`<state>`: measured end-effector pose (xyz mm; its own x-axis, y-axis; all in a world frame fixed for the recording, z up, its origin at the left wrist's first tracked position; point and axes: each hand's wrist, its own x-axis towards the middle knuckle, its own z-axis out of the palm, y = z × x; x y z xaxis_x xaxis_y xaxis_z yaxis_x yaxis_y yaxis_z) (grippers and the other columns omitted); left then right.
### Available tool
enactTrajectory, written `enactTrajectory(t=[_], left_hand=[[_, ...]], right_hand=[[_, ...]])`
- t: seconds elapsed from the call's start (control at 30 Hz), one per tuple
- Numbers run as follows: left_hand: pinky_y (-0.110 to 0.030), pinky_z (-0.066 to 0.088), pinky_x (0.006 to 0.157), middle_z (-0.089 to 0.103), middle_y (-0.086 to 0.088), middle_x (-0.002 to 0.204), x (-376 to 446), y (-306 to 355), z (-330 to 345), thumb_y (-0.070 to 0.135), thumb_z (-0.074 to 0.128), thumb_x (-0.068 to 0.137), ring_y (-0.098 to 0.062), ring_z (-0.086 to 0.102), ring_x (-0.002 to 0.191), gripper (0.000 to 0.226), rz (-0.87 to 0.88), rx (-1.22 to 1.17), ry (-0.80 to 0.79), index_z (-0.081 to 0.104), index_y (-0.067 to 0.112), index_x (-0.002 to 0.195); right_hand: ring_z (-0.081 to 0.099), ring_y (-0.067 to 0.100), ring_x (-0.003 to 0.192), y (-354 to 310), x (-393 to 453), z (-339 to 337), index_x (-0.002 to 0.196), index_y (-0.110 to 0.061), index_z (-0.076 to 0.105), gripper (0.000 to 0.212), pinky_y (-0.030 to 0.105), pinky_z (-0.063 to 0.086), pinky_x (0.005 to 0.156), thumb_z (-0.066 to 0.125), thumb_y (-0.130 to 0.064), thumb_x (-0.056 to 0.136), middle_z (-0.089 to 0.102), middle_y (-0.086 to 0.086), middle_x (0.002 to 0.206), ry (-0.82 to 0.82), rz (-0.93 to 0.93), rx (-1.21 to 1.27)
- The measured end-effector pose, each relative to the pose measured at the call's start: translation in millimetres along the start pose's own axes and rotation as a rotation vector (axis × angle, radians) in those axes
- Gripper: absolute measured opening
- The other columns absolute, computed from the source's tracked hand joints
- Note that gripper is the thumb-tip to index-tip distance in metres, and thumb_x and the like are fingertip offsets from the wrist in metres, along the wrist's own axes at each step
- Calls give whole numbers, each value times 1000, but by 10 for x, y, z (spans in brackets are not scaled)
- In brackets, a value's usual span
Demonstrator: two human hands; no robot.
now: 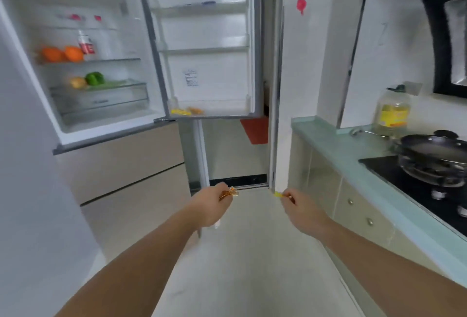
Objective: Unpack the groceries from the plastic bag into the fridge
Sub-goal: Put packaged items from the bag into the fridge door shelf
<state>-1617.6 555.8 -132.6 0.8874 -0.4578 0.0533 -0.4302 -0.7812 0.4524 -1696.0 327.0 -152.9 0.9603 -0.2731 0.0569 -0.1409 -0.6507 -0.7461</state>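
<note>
1. Fridge (106,124) fills the upper left of the frame, its top compartment open and its door (202,38) swung out toward the upper centre.
2. On the middle shelf inside sit two oranges (63,54) with a white bottle (86,45) just beside them on the right.
3. Lower down, on the drawer cover, a green pepper (94,78) lies next to an onion (78,82).
4. Small yellow and orange packets (185,111) lie in the bottom bin of the door; what they are is too blurred to tell.
5. Left hand (209,205), low in the centre of the frame, has its fingers curled tight round a small orange wrapped item (230,193), which pokes out past the knuckles.
6. Right hand (302,212), just right of centre and apart from the left, pinches a small yellow item (278,194) between its fingertips; only the item's end shows.
7. Both hands are held out over the pale floor (252,253), below the fridge door.
8. At the right edge, a counter (328,140) carries an oil bottle (391,114) and a dark pan (434,150) on the hob.
9. No bag can be made out anywhere in the view.
</note>
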Motion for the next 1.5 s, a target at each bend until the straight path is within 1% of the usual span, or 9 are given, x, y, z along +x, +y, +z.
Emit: enactTrajectory(t=[0.17, 0.3, 0.43, 0.6, 0.73, 0.9, 1.1, 1.3, 1.5], left_hand=[[-33, 41, 70, 56, -2, 78, -571, -914, -671, 42, 40, 100, -26, 54, 78, 32, -117, -9, 133, 57, 15, 101], [-34, 45, 69, 57, 0, 76, -827, -1505, -1040, 47, 42, 98, -26, 58, 78, 30, -200, -34, 225, 55, 21, 90], [-31, 42, 64, 60, 0, 82, -800, -1899, -1262, 45, 44, 98, -19, 55, 73, 31, -249, -37, 304, 56, 18, 107], [-30, 43, 63, 61, 1, 83, -472, -2277, -1393, 45, 44, 99, -14, 56, 69, 29, -302, -21, 339, 51, 20, 111], [-31, 46, 62, 59, 2, 78, 10, -2530, -1468, 41, 43, 100, -14, 57, 66, 24, -343, -9, 341, 49, 21, 113], [-28, 45, 60, 56, 1, 77, 775, -2682, -1646, 30, 46, 97, -14, 53, 65, 15, -389, -29, 324, 43, 24, 110], [-26, 40, 62, 53, 6, 77, 1792, -2725, -1824, 27, 47, 99, -11, 51, 68, 12, -260, 27, 347, 46, 22, 109], [-20, 36, 76, 49, 7, 97, 2985, -2747, -1953, 26, 55, 96, -6, 49, 82, 13, -49, 10, 396, 55, 25, 109], [-24, 40, 83, 56, 2, 103, 4299, -2665, -2083, 23, 58, 95, -16, 56, 96, 23, 140, -92, 385, 59, 21, 117]], right_hand=[[38, 8, 48, -926, 28, 813, 89, -13, 59, 19, 17, 31, 45, 48, -27, 97, 46, -4, 59, -87, -164, 26], [39, 8, 50, -1421, 158, 1292, 92, -19, 61, 15, 14, 29, 42, 49, -27, 97, 47, -6, 61, -157, -255, 44], [42, 11, 52, -1790, 434, 1633, 89, -21, 62, 15, 20, 31, 47, 53, -30, 96, 49, -5, 60, -182, -298, 45], [42, 12, 54, -2096, 1006, 2038, 81, -15, 59, 21, 25, 32, 54, 56, -31, 94, 49, -5, 60, -176, -379, 58], [44, 13, 53, -2204, 1655, 2290, 77, -21, 56, 21, 29, 33, 54, 52, -32, 95, 50, -5, 59, -217, -396, 108], [44, 17, 57, -2270, 2483, 2400, 88, -10, 58, 19, 31, 32, 54, 48, -25, 95, 51, 0, 64, -261, -374, 108], [47, 16, 59, -2257, 3318, 2175, 98, -18, 56, 13, 29, 34, 54, 46, -26, 97, 55, 2, 70, -214, -386, 79], [46, 10, 59, -2265, 4161, 1867, 98, -22, 52, 4, 24, 33, 53, 52, -24, 95, 54, -2, 73, -121, -311, 111], [53, 12, 62, -2334, 5036, 1559, 93, -24, 59, 8, 22, 42, 53, 59, -21, 86, 63, -4, 82, 76, -259, 151]])
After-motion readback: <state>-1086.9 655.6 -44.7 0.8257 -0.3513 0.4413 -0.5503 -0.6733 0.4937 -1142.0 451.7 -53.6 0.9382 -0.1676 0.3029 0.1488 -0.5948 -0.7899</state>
